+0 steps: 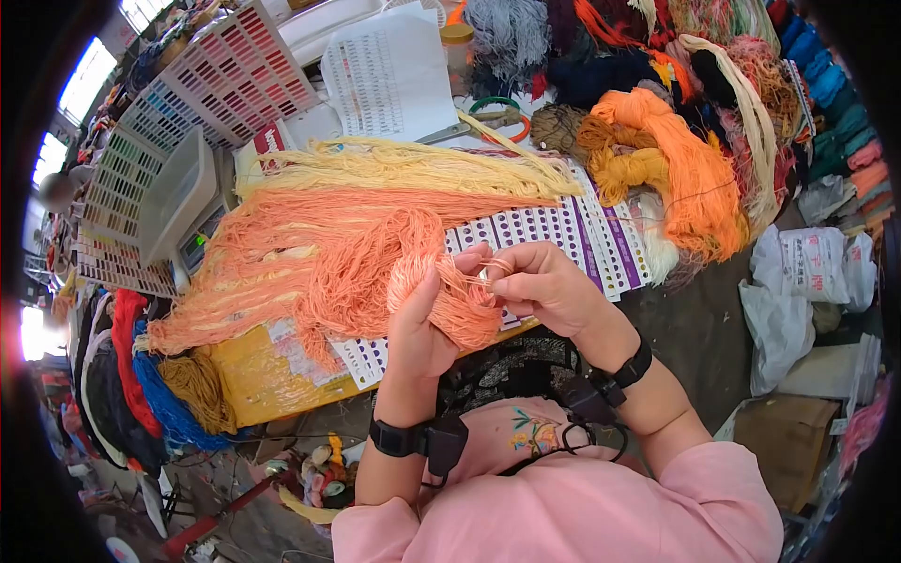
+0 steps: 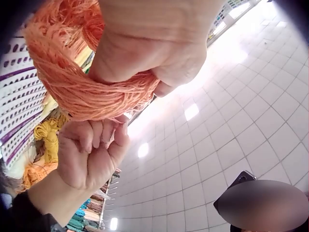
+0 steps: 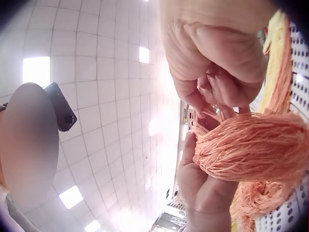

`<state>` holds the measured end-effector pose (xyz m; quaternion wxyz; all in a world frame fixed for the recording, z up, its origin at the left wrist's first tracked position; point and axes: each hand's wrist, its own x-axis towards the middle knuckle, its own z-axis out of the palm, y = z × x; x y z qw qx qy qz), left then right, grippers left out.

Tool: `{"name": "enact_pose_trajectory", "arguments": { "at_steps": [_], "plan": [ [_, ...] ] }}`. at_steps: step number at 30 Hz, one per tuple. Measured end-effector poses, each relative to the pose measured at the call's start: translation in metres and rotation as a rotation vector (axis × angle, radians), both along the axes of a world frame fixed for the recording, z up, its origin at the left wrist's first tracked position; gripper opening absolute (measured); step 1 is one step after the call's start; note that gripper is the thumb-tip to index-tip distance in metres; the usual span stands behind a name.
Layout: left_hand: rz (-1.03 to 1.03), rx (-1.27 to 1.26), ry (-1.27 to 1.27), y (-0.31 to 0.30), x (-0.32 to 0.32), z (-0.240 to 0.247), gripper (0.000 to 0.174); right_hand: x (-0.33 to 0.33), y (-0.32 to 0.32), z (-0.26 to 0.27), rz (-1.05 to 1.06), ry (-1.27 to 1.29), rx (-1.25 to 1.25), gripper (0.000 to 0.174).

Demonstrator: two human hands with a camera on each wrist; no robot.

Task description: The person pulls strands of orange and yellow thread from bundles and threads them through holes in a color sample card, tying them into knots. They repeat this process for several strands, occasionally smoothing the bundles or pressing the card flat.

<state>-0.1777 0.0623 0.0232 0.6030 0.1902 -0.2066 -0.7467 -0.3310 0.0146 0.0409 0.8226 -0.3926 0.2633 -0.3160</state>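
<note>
A thick skein of salmon-orange yarn (image 1: 469,314) is gripped in my left hand (image 1: 418,324), thumb on the near side and strands bunched across the palm. In the left wrist view the skein (image 2: 96,99) loops below that hand (image 2: 149,48). My right hand (image 1: 549,286) pinches a few thin strands between thumb and fingers at the skein's right end. Curled fingers of the right hand (image 3: 217,63) show close over the bundle in the right wrist view. Loose yarn of the same colour (image 1: 361,267) trails from the skein onto the table.
Pale yellow yarn (image 1: 375,169) lies behind the orange spread. Perforated white cards (image 1: 516,230) sit under the yarn on a yellow tabletop (image 1: 263,375). Scissors (image 1: 479,122), printed sheets (image 1: 380,75) and colour charts (image 1: 225,80) stand at the back. Bright orange skeins (image 1: 690,169) heap at right.
</note>
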Motion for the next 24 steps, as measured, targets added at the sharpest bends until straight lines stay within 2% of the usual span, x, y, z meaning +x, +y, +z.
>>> {"name": "enact_pose_trajectory", "arguments": {
  "at_steps": [3, 6, 9, 12, 15, 18, 21, 22, 24],
  "plan": [
    [-0.002, 0.019, 0.029, -0.001, 0.000, -0.002, 0.044, 0.002, 0.002, 0.009, -0.034, -0.016, 0.062, 0.007],
    [0.005, 0.075, -0.044, -0.002, -0.005, 0.001, 0.044, 0.004, 0.005, 0.010, -0.014, 0.206, -0.157, 0.007],
    [0.033, 0.099, -0.035, -0.004, -0.009, -0.001, 0.039, 0.007, 0.009, 0.005, -0.020, 0.279, -0.277, 0.007],
    [0.036, 0.104, 0.014, -0.005, -0.010, 0.004, 0.037, 0.005, 0.008, 0.011, -0.076, 0.323, -0.230, 0.007],
    [0.018, 0.086, -0.043, -0.007, -0.009, 0.006, 0.030, 0.004, 0.008, 0.001, -0.150, 0.168, -0.279, 0.005],
    [0.010, -0.013, -0.296, -0.008, -0.010, 0.001, 0.025, -0.006, 0.007, 0.000, -0.124, -0.115, -0.011, 0.002],
    [0.031, 0.151, -0.169, -0.013, -0.009, 0.007, 0.020, -0.025, 0.002, -0.002, -0.010, -0.280, 0.180, 0.002],
    [0.021, 0.148, -0.079, -0.019, 0.001, 0.000, 0.016, -0.034, 0.002, -0.005, -0.079, -0.182, 0.097, 0.003],
    [-0.035, 0.163, 0.489, -0.022, 0.034, -0.011, 0.011, -0.060, -0.006, -0.010, -0.422, -0.031, -0.121, 0.006]
  ]
}}
